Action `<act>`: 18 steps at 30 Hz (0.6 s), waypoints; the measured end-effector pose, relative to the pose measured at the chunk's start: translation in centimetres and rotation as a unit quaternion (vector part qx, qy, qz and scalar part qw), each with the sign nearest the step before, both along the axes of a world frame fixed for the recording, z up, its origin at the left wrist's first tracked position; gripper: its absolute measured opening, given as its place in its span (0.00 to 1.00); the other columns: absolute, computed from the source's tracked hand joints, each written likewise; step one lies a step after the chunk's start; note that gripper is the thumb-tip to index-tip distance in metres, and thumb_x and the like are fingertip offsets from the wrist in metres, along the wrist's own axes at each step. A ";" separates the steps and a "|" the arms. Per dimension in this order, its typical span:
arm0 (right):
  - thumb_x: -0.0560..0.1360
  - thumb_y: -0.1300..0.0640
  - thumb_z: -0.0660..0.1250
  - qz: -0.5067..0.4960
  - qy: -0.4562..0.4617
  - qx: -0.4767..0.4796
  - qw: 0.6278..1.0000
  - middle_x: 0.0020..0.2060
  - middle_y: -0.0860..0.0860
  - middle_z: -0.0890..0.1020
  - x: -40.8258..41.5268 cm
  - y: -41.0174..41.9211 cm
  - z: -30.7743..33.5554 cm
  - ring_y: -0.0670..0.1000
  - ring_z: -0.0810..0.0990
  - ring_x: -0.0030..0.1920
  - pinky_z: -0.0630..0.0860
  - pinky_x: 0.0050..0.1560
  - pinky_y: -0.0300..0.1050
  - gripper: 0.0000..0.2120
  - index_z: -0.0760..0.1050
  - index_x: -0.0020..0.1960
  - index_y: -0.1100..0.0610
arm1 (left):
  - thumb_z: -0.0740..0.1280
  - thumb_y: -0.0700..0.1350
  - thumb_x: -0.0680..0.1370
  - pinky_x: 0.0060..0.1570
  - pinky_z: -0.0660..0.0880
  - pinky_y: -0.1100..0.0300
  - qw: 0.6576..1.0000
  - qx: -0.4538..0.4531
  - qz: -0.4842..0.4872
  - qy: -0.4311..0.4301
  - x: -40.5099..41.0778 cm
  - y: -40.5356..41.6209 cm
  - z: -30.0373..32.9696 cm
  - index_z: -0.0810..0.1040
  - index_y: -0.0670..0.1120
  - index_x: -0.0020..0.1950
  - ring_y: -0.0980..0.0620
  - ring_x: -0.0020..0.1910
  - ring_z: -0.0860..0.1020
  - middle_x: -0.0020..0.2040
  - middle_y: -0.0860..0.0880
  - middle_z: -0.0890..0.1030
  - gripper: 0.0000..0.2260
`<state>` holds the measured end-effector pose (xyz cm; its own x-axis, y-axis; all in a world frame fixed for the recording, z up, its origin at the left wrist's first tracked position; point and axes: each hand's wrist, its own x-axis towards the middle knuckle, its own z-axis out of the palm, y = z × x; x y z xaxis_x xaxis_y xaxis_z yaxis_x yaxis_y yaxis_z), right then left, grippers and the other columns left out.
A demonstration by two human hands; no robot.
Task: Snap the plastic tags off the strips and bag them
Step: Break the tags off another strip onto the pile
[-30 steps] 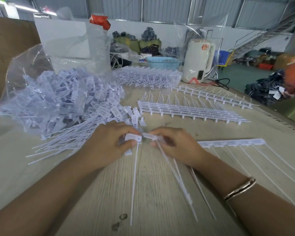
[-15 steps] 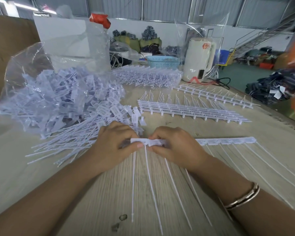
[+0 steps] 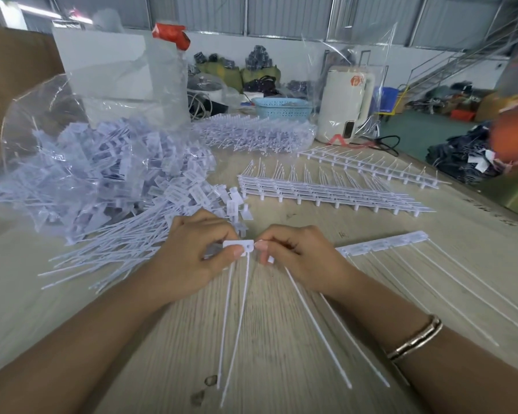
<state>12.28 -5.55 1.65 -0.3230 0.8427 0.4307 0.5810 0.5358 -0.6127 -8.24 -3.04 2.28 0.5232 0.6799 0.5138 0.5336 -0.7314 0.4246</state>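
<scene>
My left hand (image 3: 189, 258) pinches white plastic tags (image 3: 239, 245) by their flat heads, two thin tails hanging toward me. My right hand (image 3: 296, 258) grips the end of a white tag strip (image 3: 383, 243) that runs off to the right, several long tails lying on the wooden table (image 3: 281, 339). A small gap separates the left-hand tags from the strip end. A clear plastic bag (image 3: 57, 162) at the left holds a heap of loose tags, and more loose tags (image 3: 111, 249) spill from its mouth beside my left hand.
Stacked uncut strips (image 3: 326, 195) lie beyond my hands, another strip (image 3: 371, 165) further back, and a bagged bundle of strips (image 3: 257, 135) behind. A blue basket (image 3: 283, 109) and a cream kettle (image 3: 344, 106) stand at the far edge. The table's right edge runs diagonally.
Half a second ago both hands held one joined strip. Now another tag has come off in my left hand, and the remaining strip has slid left and tilted in my right hand.
</scene>
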 end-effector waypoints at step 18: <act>0.71 0.48 0.71 -0.035 -0.134 0.099 0.985 0.39 0.48 0.81 -2.3 -0.9 0.9 0.50 0.79 0.37 0.71 0.47 0.46 0.21 0.71 0.59 0.56 | 0.48 0.65 0.73 0.50 0.54 0.61 0.994 0.034 0.102 0.025 0.1 0.0 -0.1 0.79 0.60 0.48 0.66 0.49 0.66 0.47 0.65 0.74 0.22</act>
<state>10.01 -6.41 2.60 -0.3905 0.7755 0.4961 0.7476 0.5816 -0.3207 -8.15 -3.05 2.15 0.4033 0.7394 0.5391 0.6930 -0.6315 0.3478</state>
